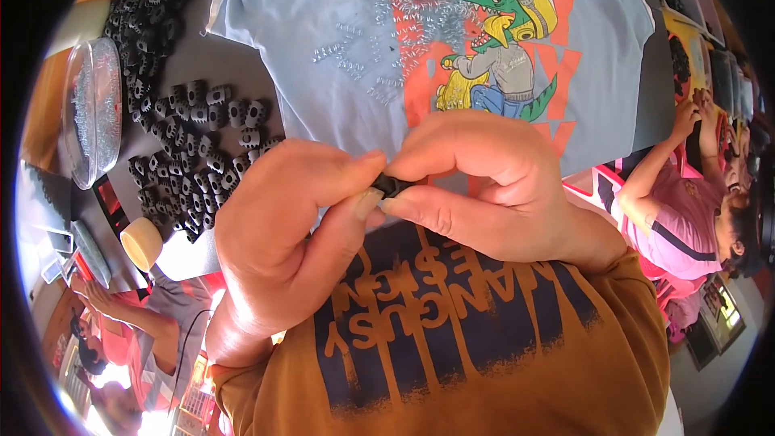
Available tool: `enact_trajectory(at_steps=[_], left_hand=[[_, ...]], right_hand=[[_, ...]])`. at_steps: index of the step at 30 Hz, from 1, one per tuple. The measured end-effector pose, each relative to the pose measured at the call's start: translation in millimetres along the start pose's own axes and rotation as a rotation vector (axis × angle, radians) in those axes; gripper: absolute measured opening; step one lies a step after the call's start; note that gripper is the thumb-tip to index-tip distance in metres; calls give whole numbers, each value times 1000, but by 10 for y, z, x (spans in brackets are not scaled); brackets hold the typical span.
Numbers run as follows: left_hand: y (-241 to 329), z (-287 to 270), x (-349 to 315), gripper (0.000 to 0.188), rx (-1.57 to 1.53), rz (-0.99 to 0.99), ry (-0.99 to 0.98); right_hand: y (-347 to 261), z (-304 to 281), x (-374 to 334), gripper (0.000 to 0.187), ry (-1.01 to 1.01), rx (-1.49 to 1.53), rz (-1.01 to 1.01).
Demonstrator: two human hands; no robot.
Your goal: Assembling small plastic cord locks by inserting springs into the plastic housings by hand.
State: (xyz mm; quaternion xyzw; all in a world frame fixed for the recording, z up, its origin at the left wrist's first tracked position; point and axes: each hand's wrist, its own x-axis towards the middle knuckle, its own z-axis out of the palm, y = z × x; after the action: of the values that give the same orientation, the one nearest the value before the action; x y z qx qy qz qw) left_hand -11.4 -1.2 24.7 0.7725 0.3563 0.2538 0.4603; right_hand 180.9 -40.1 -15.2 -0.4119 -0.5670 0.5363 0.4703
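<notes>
Over the near edge of a spread light-blue T-shirt, my left hand point(303, 222) and my right hand point(484, 186) meet fingertip to fingertip. Thumbs and forefingers of both pinch one small black plastic clip piece point(389, 185), mostly covered by the fingers. Whether a spring sits inside it I cannot tell. Many small silvery coil springs point(351, 52) lie scattered on the T-shirt point(323, 0), which has a dinosaur print. Left of the shirt, similar black toothed clip pieces point(194, 141) lie heaped on the dark table.
A clear round tub point(91, 113) holding more springs stands at the far left, above a cream-coloured cup point(141, 244). A long black pile of pieces point(149, 24) runs toward the back. Other people sit at the left and at the right, one in a pink shirt point(674, 218).
</notes>
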Motion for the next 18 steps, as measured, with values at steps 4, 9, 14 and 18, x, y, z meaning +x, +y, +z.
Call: enact_trajectory(at_steps=[4, 9, 14, 18], left_hand=[[46, 4, -33, 31, 169, 107, 16], [66, 70, -56, 41, 345, 254, 82], [39, 97, -86, 48, 411, 291, 104], [-42, 147, -144, 42, 384, 401, 95]], right_hand=[[-61, -83, -14, 13, -159, 105, 156], [-132, -93, -28, 14, -165, 375, 339], [-137, -44, -33, 14, -120, 500, 372], [-80, -11, -94, 9, -107, 534, 369]])
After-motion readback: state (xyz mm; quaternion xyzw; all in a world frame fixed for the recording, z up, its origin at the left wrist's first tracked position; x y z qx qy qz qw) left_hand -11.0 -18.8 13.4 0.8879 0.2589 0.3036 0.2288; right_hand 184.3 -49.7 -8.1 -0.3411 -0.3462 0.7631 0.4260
